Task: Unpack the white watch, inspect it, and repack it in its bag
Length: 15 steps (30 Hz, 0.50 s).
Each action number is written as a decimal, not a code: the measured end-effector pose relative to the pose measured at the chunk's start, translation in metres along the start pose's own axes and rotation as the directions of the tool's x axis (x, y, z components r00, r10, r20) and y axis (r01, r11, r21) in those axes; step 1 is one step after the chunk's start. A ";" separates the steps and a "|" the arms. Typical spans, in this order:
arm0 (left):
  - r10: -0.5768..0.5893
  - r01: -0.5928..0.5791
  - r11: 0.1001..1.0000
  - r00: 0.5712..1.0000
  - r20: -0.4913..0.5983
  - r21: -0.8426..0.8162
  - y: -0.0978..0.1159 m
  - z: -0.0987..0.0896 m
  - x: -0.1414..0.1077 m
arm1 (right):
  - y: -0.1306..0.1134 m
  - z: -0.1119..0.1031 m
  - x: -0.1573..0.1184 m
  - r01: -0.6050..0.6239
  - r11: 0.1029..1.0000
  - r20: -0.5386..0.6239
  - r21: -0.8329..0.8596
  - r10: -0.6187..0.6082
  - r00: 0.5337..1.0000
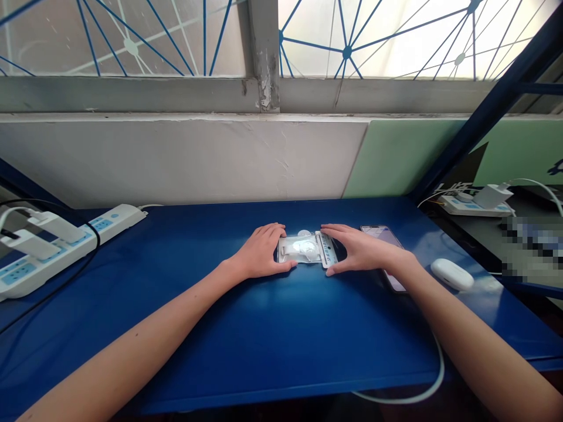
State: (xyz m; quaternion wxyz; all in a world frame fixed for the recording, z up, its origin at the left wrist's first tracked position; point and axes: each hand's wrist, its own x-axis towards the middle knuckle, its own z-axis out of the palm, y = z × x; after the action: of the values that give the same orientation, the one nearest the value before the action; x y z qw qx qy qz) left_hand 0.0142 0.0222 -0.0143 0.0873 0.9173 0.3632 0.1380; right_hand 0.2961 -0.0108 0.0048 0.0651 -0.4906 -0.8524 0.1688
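Observation:
A small clear plastic package (pixel 301 248) with a white item inside lies flat on the blue table (pixel 281 340). Its printed white strip (pixel 328 249) is at the right end. My left hand (pixel 264 251) rests at the package's left end, thumb and fingers apart around its edge. At the right end is my right hand (pixel 352 247), its thumb and fingers spread on either side of the printed strip. A small round white piece (pixel 304 233) shows at the package's far edge.
A phone (pixel 382 234) lies partly under my right wrist, with a white oval case (pixel 452 274) to its right. A long white power strip (pixel 115 219) with plugged-in chargers and a black cable is at the left. A wall and windows stand behind.

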 end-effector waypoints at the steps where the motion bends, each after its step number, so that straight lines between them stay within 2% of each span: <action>1: -0.001 0.001 1.000 1.000 -0.001 -0.002 0.000 0.000 0.000 | 0.001 0.000 0.000 -0.007 1.000 0.001 -0.004 0.007 1.000; 15: 0.002 -0.003 1.000 1.000 -0.030 -0.002 0.000 0.003 0.000 | 0.003 0.001 -0.001 -0.019 0.999 0.007 -0.039 0.019 1.000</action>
State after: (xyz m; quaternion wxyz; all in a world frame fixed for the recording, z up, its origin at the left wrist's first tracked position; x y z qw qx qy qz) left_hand 0.0145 0.0221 -0.0171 0.0824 0.9155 0.3632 0.1524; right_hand 0.2985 -0.0103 0.0032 0.0507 -0.4992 -0.8511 0.1548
